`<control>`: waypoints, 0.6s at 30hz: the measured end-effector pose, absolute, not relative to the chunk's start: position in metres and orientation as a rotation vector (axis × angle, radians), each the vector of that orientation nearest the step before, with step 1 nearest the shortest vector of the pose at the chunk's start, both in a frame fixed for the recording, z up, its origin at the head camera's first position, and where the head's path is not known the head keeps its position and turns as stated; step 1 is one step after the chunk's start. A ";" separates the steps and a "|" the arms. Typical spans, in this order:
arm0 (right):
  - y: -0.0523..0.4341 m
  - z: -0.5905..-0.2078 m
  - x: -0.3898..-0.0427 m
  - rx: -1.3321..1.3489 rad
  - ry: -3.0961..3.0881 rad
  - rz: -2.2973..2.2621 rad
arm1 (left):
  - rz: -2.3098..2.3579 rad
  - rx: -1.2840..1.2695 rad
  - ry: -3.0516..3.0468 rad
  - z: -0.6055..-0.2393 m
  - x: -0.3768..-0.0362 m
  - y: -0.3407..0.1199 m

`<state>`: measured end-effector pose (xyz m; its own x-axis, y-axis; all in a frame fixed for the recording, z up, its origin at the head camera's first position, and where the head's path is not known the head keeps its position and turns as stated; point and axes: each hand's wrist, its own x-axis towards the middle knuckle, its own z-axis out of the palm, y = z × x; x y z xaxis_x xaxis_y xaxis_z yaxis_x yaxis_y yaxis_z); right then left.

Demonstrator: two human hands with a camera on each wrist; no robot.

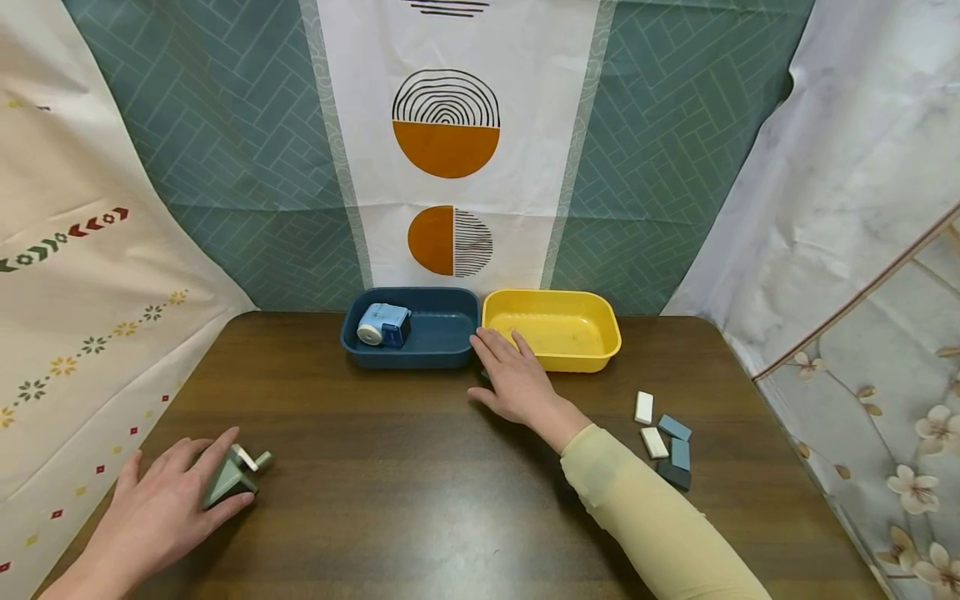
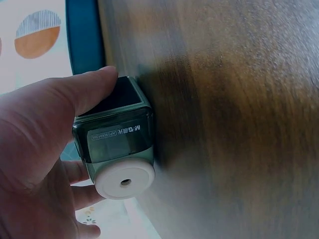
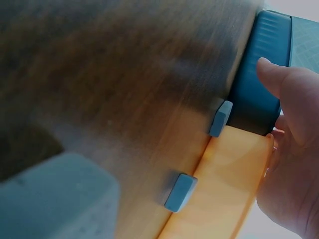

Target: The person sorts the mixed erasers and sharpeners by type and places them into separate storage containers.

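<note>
Gripping a green pencil sharpener (image 1: pixel 228 479) near the front left corner of the tabletop (image 1: pixel 390 500), the left hand (image 1: pixel 161 508) had its thumb over the top and fingers curled round the body; the wrist view showed the sharpener's round white face (image 2: pixel 124 181) pointing outward. Its small crank stuck out beyond the fingers, and in my judgement it could catch on the wood or twist the sharpener loose if lifted carelessly.

Toward the right edge lay a loose cluster of white and blue erasers (image 1: pixel 663 442), touching one another, well apart from either hand.

Further back, the right hand (image 1: pixel 513 379) lay flat with fingers spread, holding nothing, its fingertips just beside the seam where the blue tray (image 1: pixel 412 354) met the yellow tray (image 1: pixel 551 358) at the rear edge. The wrist view showed two small blue erasers (image 3: pixel 220 118) against the tray walls near that hand. A push there could, I judged, shift the trays apart or knock those erasers. A light blue sharpener (image 1: pixel 384 323) sat in the blue tray; the yellow tray held nothing discernible.
</note>
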<state>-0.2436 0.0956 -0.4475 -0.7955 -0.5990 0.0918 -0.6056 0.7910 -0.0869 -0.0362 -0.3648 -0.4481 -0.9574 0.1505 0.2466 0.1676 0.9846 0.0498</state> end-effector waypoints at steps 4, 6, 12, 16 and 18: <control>0.096 -0.448 -0.244 0.979 -2.920 0.170 | -0.108 -0.252 -2.859 -0.449 -0.036 -0.365; 0.096 -0.448 -0.244 0.979 -2.915 0.174 | -0.110 -0.258 -2.853 -0.450 -0.037 -0.366; 0.096 -0.447 -0.243 0.981 -2.905 0.174 | -0.103 -0.266 -2.841 -0.450 -0.038 -0.366; 0.096 -0.448 -0.244 0.980 -2.915 0.177 | -0.101 -0.262 -2.841 -0.450 -0.040 -0.366; 0.096 -0.448 -0.244 0.984 -2.917 0.183 | -0.097 -0.262 -2.840 -0.450 -0.041 -0.365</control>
